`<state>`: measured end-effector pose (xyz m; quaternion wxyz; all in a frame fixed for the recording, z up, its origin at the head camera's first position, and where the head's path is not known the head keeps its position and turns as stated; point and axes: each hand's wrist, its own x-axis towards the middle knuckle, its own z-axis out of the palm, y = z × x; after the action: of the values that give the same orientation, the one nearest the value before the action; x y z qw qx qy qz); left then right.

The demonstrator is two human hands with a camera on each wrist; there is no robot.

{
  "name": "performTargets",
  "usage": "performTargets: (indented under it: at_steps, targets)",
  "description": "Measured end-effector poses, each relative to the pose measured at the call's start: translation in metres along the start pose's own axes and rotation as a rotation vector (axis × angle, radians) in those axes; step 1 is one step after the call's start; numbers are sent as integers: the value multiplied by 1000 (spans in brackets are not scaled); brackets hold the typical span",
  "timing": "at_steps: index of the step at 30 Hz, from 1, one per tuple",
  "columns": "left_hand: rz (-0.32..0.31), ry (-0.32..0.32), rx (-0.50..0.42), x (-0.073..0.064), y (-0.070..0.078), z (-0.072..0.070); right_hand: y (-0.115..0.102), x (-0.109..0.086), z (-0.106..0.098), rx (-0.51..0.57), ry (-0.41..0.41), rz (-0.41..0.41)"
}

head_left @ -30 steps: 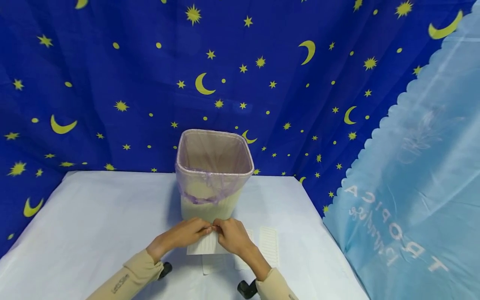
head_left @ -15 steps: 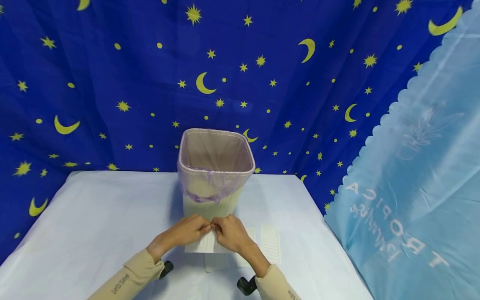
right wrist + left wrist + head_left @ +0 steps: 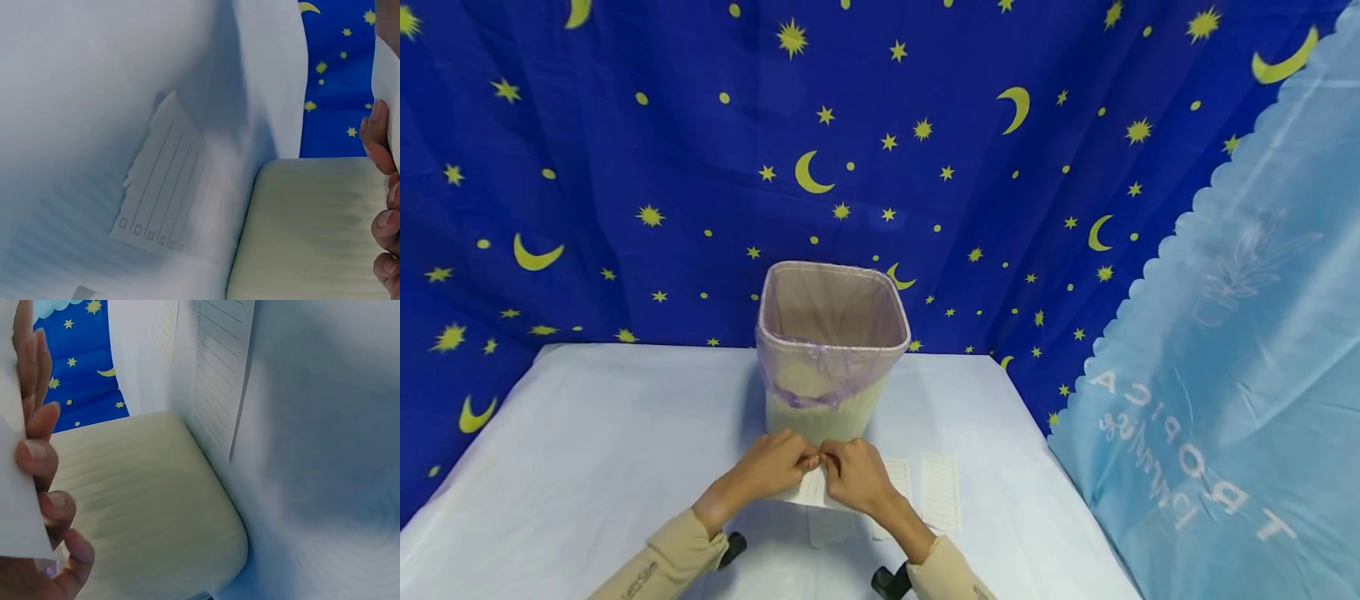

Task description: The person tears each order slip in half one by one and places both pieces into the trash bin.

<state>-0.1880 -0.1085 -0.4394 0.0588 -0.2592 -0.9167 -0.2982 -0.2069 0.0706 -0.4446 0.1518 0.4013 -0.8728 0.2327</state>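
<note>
Both hands meet just in front of the bin and hold a white lined sheet of paper (image 3: 811, 492) between them. The left hand (image 3: 775, 464) pinches its upper edge with thumb and fingertips. Right beside it, the right hand (image 3: 856, 473) pinches the same edge, thumbs almost together. In the left wrist view, curled fingers show behind the paper (image 3: 14, 487). On the table below lies a lined paper piece (image 3: 159, 187) with a ragged torn edge and a row of small boxes, seen in the right wrist view. Much of the held sheet is hidden by the hands.
A cream waste bin (image 3: 820, 423) with a thin purple liner (image 3: 808, 398) stands right behind the hands. Two more lined paper pieces, a right-hand strip (image 3: 941, 492) and a nearer strip (image 3: 898, 477), lie on the white-covered table (image 3: 647, 433). Starry blue cloth (image 3: 700, 167) hangs behind.
The hands stay at the paper's upper edge, the right hand shifting slightly left. Less of the sheet shows below them, and its lower edge now slants. The head view has moved slightly.
</note>
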Motion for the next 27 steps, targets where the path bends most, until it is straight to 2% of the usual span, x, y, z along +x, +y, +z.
performTargets:
  at_steps: [5,10,15,21,25,27]
  targets:
    - [33,89,68,1,2,2,-1,1,-1,31,29,5]
    - [50,134,84,5,3,0,-1,5,-6,9,66,2]
    - [64,145,93,4,3,0,-2,5,-7,58,29,37]
    - [55,204,113,1,4,-4,-8,13,-8,128,-8,108]
    - [67,174,169,0,5,-4,-7,14,-9,169,-71,183]
    - [64,137,159,1,4,-3,-5,12,-9,175,-96,194]
